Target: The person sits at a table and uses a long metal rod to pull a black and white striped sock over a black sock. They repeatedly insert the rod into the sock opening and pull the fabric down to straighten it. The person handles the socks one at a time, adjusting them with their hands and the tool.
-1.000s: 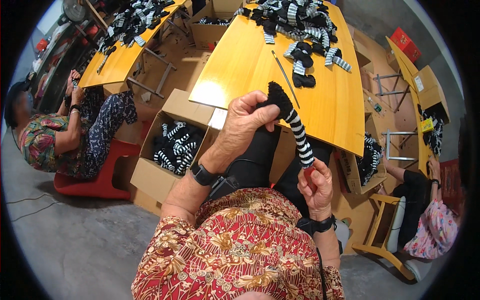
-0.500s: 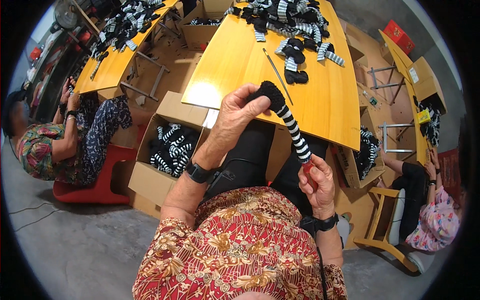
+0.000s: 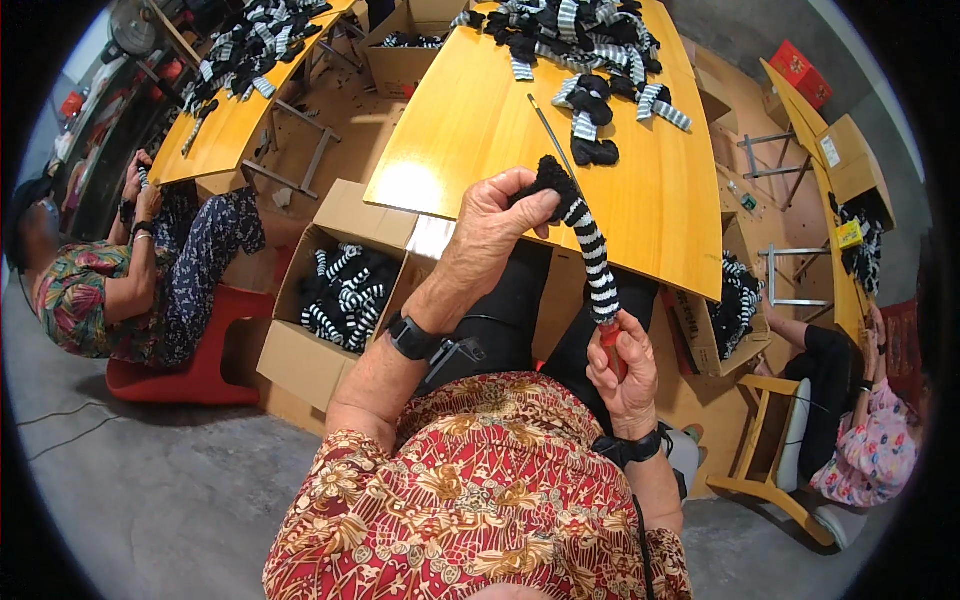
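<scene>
Between my hands stretches a narrow black-and-white striped knitted tube [image 3: 597,262] with a plain black end, like a small sock. My left hand [image 3: 492,215] pinches the black end between thumb and fingers, just over the table's near edge. My right hand [image 3: 629,372], lower and to the right, is wrapped round the red handle [image 3: 610,345] of a tool. The tube's striped end meets this handle; whatever part of the tool lies inside the knit is hidden. Behind the left hand a thin dark stick [image 3: 552,135] lies on the yellow table [image 3: 450,130].
Knitted pieces [image 3: 590,50] are heaped at the table's far end. Cardboard boxes with striped pieces stand at my left [image 3: 290,355] and right [image 3: 740,350]. A person [image 3: 110,290] sits at the left with hands raised, another [image 3: 865,440] at the right by a side table.
My left hand and the black end have shifted a little right and up. My right hand has moved slightly left, still round the red handle. The tube now stands steeper.
</scene>
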The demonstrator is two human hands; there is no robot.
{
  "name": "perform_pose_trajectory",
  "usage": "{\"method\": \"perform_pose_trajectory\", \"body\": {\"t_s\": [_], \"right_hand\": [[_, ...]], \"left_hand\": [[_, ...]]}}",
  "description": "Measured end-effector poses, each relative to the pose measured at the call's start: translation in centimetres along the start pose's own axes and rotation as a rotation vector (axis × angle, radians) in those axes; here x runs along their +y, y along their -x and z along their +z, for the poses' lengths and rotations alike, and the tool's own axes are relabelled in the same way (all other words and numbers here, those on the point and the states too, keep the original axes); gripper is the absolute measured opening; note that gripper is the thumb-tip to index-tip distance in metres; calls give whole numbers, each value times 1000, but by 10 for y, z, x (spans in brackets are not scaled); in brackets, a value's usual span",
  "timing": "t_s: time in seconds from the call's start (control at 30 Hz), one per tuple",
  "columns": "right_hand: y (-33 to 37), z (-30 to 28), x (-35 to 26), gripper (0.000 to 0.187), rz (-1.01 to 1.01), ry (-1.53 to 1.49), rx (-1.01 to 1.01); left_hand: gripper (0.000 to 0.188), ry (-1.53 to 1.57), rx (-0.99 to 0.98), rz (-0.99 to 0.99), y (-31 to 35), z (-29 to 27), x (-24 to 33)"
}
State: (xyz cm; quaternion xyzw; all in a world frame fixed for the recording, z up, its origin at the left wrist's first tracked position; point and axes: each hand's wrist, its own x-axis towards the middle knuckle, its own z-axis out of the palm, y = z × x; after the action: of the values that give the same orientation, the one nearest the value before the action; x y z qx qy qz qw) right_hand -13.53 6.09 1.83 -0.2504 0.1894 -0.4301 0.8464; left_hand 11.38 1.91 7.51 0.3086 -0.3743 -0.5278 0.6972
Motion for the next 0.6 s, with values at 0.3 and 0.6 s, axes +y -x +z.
{"method": "perform_pose_trajectory", "body": {"t_s": [0.3,0.6], "right_hand": [[3,7,-21,33,-27,301,42],[2,4,-15,33,-25,207,89]], "left_hand": [[17,53,35,-123,2,-11,6],[17,-64,-85,-139,2,-6,3]]}}
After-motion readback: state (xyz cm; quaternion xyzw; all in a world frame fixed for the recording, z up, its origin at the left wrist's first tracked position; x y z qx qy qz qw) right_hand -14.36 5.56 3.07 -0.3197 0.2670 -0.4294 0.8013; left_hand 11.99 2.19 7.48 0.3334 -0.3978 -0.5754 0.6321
